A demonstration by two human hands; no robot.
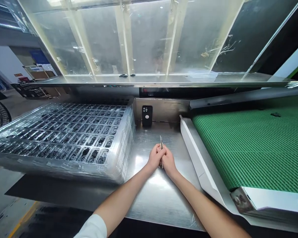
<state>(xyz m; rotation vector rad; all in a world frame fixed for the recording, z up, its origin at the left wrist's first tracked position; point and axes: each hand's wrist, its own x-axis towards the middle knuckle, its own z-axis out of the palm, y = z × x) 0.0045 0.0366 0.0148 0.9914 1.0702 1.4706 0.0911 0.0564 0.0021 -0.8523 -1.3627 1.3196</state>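
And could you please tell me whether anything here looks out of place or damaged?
Ragged pale strands show at the right of the overhead panel, as if torn. A small dark piece lies loose on the green belt, apart from the filled trays.

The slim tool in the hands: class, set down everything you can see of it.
The slim tool looks metallic and silvery, its upper end tapering to a point aimed forward. The left hand and right hand close around its middle, hiding much of it; a lower end shows beneath. It is over the metal table; contact there is unclear.
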